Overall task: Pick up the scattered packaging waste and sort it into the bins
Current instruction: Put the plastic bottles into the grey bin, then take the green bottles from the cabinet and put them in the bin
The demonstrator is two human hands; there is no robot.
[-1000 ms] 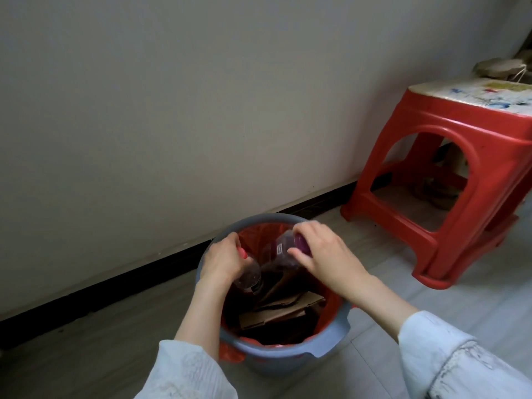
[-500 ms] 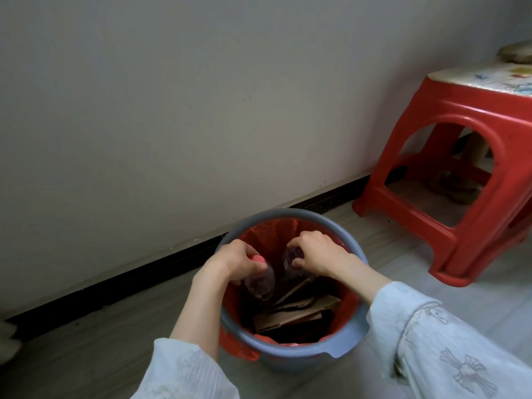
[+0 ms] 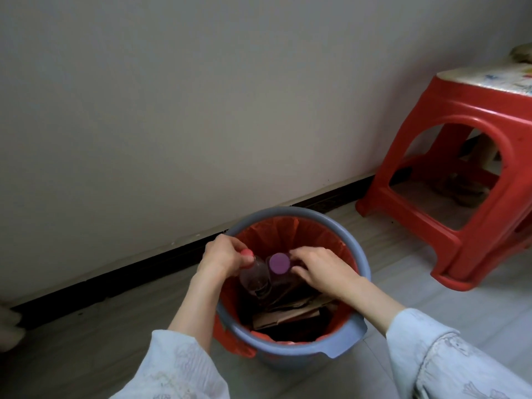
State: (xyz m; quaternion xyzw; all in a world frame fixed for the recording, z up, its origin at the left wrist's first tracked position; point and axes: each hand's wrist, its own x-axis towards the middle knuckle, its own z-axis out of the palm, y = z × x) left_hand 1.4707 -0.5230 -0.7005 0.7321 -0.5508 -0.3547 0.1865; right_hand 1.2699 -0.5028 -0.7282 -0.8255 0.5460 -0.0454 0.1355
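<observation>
Bottles: two plastic bottles stand neck-up inside the bin (image 3: 349, 345), side by side and touching or nearly so; the pink-capped bottle (image 3: 254, 273) on the left, the purple-capped bottle (image 3: 278, 264) on the right.
Bin: blue-grey, lined with a red bag (image 3: 311, 234), on the floor by the wall; flattened cardboard (image 3: 288, 316) lies under the bottles.
Left grip: the left hand (image 3: 223, 256) pinches the pink cap and neck, fingers curled round it.
Right grip: the right hand (image 3: 319, 269) rests against the purple-capped bottle just beside its cap; fingers look curled on its shoulder, though the contact is partly hidden, so this is likely a hold.
Just changed: both bottles have gone lower into the bin than half a second ago, and the purple cap now faces the camera instead of being covered by the hand.
Against the earlier frame: a second ago the bottles were held at rim height, tilted; now they sit upright among the cardboard.
Meaning for the task: these two items are as good as deposited; only letting go remains.
Nearby: a red stool (image 3: 460, 156) stands well apart to the right.
</observation>
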